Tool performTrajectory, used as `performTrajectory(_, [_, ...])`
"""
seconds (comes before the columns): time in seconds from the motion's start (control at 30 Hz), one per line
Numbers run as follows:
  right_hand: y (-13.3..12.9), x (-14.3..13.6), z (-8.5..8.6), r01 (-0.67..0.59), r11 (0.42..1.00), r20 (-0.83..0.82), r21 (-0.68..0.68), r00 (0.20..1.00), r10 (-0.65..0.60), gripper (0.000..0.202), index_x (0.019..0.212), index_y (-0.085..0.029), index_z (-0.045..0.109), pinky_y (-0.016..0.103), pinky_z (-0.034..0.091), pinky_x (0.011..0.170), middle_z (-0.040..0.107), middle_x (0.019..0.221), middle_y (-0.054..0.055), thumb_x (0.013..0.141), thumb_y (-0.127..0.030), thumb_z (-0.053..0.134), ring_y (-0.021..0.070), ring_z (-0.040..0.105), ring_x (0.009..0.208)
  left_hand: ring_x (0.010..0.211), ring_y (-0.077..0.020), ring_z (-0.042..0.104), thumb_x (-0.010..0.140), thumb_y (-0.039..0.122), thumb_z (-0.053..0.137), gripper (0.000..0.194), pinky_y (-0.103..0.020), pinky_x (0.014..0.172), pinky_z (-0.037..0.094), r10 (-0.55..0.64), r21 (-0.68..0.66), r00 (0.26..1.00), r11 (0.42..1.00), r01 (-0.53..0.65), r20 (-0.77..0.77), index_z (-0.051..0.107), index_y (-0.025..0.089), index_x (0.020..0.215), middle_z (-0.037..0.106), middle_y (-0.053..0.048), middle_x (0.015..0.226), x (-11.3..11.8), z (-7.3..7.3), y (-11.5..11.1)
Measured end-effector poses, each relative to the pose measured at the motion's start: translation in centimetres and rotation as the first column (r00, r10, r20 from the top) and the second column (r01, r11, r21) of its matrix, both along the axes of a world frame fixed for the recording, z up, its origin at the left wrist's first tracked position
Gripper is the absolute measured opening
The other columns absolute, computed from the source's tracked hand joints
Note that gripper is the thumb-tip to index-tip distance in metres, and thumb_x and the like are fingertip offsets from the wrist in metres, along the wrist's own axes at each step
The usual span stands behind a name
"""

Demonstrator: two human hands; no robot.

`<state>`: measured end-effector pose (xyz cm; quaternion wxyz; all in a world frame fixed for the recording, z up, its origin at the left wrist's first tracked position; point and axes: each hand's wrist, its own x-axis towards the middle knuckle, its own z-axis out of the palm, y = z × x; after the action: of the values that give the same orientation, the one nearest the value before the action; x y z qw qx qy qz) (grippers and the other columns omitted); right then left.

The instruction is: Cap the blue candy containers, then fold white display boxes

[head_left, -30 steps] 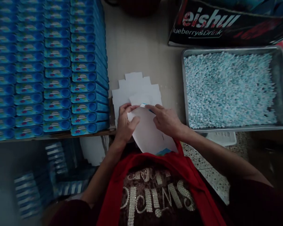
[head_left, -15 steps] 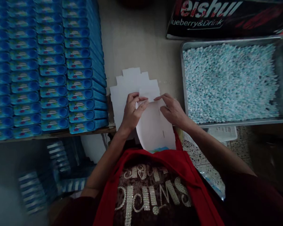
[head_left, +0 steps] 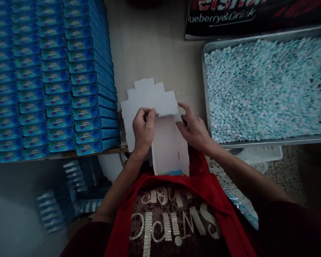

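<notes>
A white cardboard box blank [head_left: 166,146], partly folded, spans from the table edge down to my red apron, with its plain inside facing up. A slot shows near its right side, and a bit of blue print at its near end. At its far left corner, my left hand [head_left: 144,130] pinches the cardboard between thumb and fingers. My right hand [head_left: 194,129] is at the right edge, index finger stretched out and thumb apart, touching the side flap. Under the box lies a flat white cardboard blank [head_left: 146,93] with notched edges.
Stacked blue printed boxes [head_left: 85,101] fill the left of the table. On the right, a metal tray [head_left: 206,85] holds many small blue and white pieces [head_left: 256,92]. Behind it stands a black carton [head_left: 230,21]. A white plastic basket [head_left: 270,153] sits below table level.
My left hand has shifted left along the fold, and my right hand has moved from the far corner to the right edge. The box's sides now stand more upright. The view has shifted slightly.
</notes>
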<state>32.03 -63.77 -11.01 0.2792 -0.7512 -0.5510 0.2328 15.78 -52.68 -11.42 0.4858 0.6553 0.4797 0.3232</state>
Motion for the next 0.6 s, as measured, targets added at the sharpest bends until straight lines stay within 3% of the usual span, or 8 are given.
performTrajectory(0.03, [0.1,0.3,0.3,-0.027,0.999,-0.008,-0.017,1.0,0.027,0.064,0.16,-0.015,0.035,0.036,0.05,0.075,0.077,0.092,0.006,0.099,-0.026,0.048,0.0225,0.067,0.074,0.093,-0.0183,0.069,0.098,0.032,0.067,0.01,-0.032,0.092,0.055,-0.004,-0.025,1.0,1.0,0.003,-0.004,0.065,0.022,0.101,0.072,-0.002,0.094,0.0,-0.2,0.2])
performTrajectory(0.1, [0.6,0.7,1.1,-0.076,0.995,0.003,-0.066,0.997,0.076,0.064,0.161,-0.012,0.038,0.035,0.049,0.075,0.078,0.09,0.006,0.1,-0.028,0.05,0.0228,0.068,0.077,0.101,-0.0188,0.07,0.093,0.022,0.069,0.02,-0.033,0.098,0.055,-0.048,-0.036,0.999,0.998,0.047,-0.023,0.067,0.021,0.112,0.074,-0.004,0.104,0.0,-0.5,0.7])
performTrajectory(0.2, [1.9,1.2,2.7,-0.137,0.977,0.077,-0.161,0.986,0.151,0.06,0.16,-0.012,0.046,0.034,0.049,0.077,0.08,0.095,0.01,0.106,-0.036,0.049,0.0244,0.071,0.085,0.113,-0.0201,0.069,0.095,0.017,0.06,0.021,-0.037,0.108,0.054,-0.178,0.004,0.979,0.984,0.179,-0.1,0.07,0.02,0.113,0.074,-0.007,0.117,-0.2,-0.3,1.4])
performTrajectory(0.27, [3.3,1.5,3.6,-0.171,0.958,0.164,-0.231,0.964,0.211,0.052,0.152,-0.017,0.06,0.034,0.049,0.079,0.08,0.101,0.011,0.11,-0.043,0.046,0.0253,0.072,0.091,0.115,-0.0219,0.069,0.094,0.015,0.062,0.022,-0.04,0.109,0.055,-0.256,0.054,0.945,0.961,0.272,-0.205,0.071,0.02,0.113,0.073,-0.008,0.119,-0.4,0.1,1.8])
performTrajectory(0.37, [6.1,1.5,4.4,-0.226,0.911,0.332,-0.345,0.878,0.344,0.04,0.121,-0.022,0.082,0.035,0.048,0.08,0.08,0.106,0.012,0.107,-0.046,0.053,0.0282,0.07,0.103,0.109,-0.0271,0.071,0.089,0.014,0.069,0.017,-0.045,0.104,0.056,-0.307,0.1,0.851,0.919,0.382,-0.426,0.073,0.02,0.104,0.075,-0.009,0.112,-0.3,1.1,2.3])
performTrajectory(0.43, [8.1,1.0,4.7,-0.28,0.863,0.407,-0.421,0.792,0.455,0.035,0.109,-0.02,0.085,0.036,0.048,0.081,0.079,0.105,0.014,0.102,-0.044,0.061,0.0302,0.069,0.105,0.101,-0.03,0.071,0.087,0.013,0.07,0.011,-0.048,0.1,0.056,-0.304,0.107,0.774,0.897,0.429,-0.556,0.074,0.02,0.094,0.076,-0.01,0.103,0.0,1.9,2.8])
performTrajectory(0.6, [11.3,-0.8,4.6,-0.397,0.775,0.493,-0.491,0.607,0.623,0.035,0.114,-0.016,0.082,0.04,0.049,0.086,0.079,0.1,0.015,0.101,-0.039,0.059,0.0313,0.073,0.098,0.094,-0.0339,0.071,0.084,0.008,0.065,0.017,-0.051,0.095,0.056,-0.323,0.027,0.582,0.859,0.511,-0.746,0.073,0.021,0.077,0.075,-0.011,0.085,1.6,3.4,4.8])
